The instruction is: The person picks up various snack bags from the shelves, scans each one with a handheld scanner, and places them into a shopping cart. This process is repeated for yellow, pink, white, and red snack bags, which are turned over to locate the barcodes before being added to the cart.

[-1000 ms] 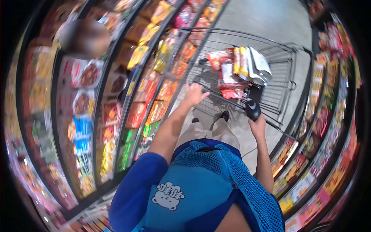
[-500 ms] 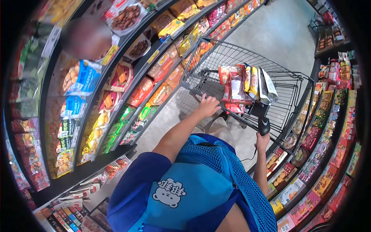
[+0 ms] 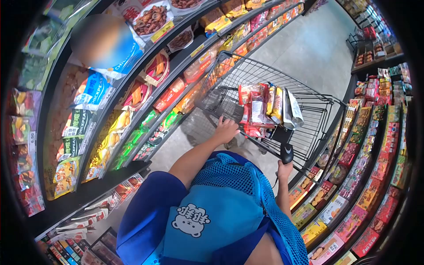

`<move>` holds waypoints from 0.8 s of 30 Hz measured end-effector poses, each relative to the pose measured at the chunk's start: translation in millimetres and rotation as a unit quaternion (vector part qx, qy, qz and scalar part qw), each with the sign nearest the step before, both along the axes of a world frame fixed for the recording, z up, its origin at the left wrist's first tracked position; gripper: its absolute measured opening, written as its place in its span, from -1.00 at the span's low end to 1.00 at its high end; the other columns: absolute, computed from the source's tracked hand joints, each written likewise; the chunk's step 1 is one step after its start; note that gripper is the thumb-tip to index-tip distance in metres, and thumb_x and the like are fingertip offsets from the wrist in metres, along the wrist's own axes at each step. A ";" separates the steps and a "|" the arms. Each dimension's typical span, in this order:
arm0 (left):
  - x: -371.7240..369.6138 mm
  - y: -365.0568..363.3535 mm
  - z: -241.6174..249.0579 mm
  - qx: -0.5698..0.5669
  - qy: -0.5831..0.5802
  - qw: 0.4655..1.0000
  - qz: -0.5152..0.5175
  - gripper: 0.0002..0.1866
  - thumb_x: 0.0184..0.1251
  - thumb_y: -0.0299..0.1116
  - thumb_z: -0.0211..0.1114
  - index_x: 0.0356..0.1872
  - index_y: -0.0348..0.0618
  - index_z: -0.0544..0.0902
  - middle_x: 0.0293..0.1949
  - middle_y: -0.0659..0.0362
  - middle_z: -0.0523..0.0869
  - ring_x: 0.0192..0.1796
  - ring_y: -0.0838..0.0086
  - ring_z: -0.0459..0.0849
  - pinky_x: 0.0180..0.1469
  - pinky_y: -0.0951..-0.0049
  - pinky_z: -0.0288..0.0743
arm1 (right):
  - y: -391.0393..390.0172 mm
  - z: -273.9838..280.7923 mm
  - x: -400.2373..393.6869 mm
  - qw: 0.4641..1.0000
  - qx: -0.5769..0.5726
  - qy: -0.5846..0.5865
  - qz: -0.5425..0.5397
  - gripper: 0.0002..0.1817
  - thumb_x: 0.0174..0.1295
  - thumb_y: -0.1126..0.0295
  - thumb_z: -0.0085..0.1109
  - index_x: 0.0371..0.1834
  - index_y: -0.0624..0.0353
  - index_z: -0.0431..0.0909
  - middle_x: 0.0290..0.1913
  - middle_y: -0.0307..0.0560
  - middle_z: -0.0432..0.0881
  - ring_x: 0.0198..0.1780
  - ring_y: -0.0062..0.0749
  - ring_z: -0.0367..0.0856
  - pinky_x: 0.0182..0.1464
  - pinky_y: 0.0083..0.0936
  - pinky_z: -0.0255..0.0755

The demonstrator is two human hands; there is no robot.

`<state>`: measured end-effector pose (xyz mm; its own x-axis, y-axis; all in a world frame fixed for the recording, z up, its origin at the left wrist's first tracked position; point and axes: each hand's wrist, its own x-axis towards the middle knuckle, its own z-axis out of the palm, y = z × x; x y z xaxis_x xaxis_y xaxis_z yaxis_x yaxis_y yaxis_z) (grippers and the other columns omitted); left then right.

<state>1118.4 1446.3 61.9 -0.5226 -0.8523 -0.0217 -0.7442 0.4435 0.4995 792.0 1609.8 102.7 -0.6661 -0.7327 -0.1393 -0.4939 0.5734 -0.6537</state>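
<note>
My left hand is closed around the handle of a black wire shopping cart at its left end. In my right hand is a black handheld barcode scanner, held upright near the cart's right side; a thin cord hangs below it. Several snack bags lie in the cart: red packets, a yellow packet and a white and silver pouch. A blue mesh vest or bag with a bear print covers my front.
Tall shelves of bagged snacks rise close on the left, including blue chickpea bags. Along the right run tiered shelves of boxes and packets. Grey floor stretches ahead between them. Small packets hang at lower left.
The cart, both hands and the scanner sit a little further left and lower in view. The shelves have shifted too, showing more blue chickpea bags. Both hands keep their holds.
</note>
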 end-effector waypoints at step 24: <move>270.7 -126.5 86.3 -0.336 0.214 0.753 0.523 -0.63 0.18 -0.46 0.27 -0.06 -0.49 0.42 -0.26 -0.06 0.61 -0.22 0.16 0.63 -0.10 0.22 0.52 | 116.5 -27.9 114.3 0.994 -0.084 -0.070 -0.020 -0.55 -0.07 0.51 0.27 -0.01 0.32 0.51 -0.14 0.07 0.63 -0.07 -0.15 0.61 0.10 -0.32 0.43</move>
<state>1389.1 1319.9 148.2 0.6069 -0.5455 0.5780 -0.6961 -0.0138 0.7178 906.4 1726.3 74.8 -0.6782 -0.7265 -0.1104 -0.3709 0.4681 -0.8021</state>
